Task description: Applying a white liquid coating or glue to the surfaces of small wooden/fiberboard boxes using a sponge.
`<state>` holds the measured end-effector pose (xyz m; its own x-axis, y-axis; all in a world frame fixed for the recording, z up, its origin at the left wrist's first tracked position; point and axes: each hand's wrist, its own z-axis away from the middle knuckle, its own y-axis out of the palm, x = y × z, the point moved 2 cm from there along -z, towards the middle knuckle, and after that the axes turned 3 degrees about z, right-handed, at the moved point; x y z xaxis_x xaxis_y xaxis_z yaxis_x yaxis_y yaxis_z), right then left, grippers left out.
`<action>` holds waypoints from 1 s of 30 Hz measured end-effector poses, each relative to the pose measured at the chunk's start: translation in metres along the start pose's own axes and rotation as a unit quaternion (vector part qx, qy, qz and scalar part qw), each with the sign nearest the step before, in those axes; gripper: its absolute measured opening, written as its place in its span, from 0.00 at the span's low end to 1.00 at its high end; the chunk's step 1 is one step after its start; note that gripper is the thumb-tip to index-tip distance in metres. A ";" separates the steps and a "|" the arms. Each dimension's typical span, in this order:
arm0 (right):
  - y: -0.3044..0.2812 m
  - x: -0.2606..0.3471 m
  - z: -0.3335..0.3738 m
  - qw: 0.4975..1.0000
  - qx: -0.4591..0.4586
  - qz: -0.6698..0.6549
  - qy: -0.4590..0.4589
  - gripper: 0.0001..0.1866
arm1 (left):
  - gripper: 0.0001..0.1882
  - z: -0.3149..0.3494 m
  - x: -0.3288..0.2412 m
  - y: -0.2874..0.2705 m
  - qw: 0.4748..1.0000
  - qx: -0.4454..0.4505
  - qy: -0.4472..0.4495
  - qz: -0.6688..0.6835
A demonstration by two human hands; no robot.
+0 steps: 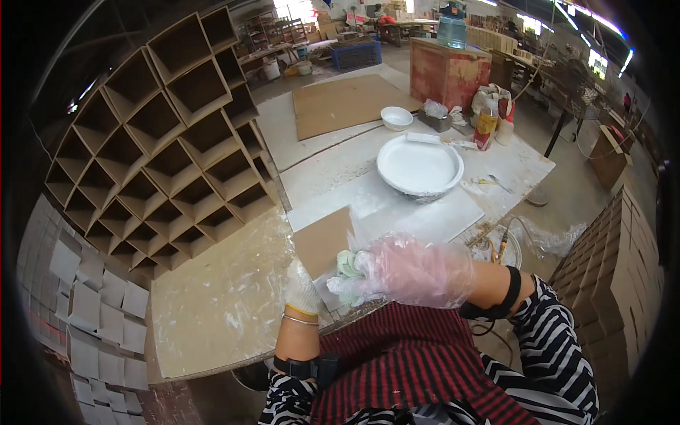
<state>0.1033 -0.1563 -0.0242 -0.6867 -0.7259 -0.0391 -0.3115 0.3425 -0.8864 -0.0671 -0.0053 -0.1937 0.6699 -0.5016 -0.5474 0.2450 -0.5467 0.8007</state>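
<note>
My right hand, in a pink glove under a clear plastic one, is closed around a wadded pale green cloth smeared with white. It is over the near part of a small flat brown board, which has white along its right side. My left hand, in a white knit glove, grips the board's near left edge, its fingertips partly hidden. Beyond my right hand stands a wide round basin of white liquid, with a flat brush across its far rim.
A tall brown compartment rack stands at the left of the worktable. Farther back are a small white bowl, a large brown sheet, a bottle and a red box. A bucket stands at the right, beside another stacked rack.
</note>
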 end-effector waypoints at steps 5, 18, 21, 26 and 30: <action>0.013 -0.051 -0.022 0.997 0.004 -0.014 0.076 0.24 | 0.25 -0.021 0.005 0.074 0.931 0.197 -0.189 0.241; 0.003 -0.043 -0.042 0.998 -0.033 0.003 0.062 0.20 | 0.25 -0.002 0.019 0.036 0.938 -0.214 -0.144 -0.230; 0.001 -0.045 -0.039 0.998 -0.046 0.028 0.032 0.19 | 0.24 -0.005 0.015 0.055 0.938 0.198 -0.110 0.263; 0.001 0.000 -0.035 0.998 0.031 0.010 -0.055 0.21 | 0.24 -0.013 0.014 0.044 0.996 0.044 -0.040 -0.063; 0.013 -0.038 -0.046 0.998 -0.022 -0.008 0.054 0.20 | 0.24 -0.002 0.020 0.011 0.993 0.037 -0.061 -0.096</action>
<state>0.0949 -0.0966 -0.0132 -0.7473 -0.6639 0.0265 -0.3500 0.3595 -0.8650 -0.0495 -0.0202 -0.1960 0.5252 -0.4573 -0.7177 0.3048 -0.6863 0.6603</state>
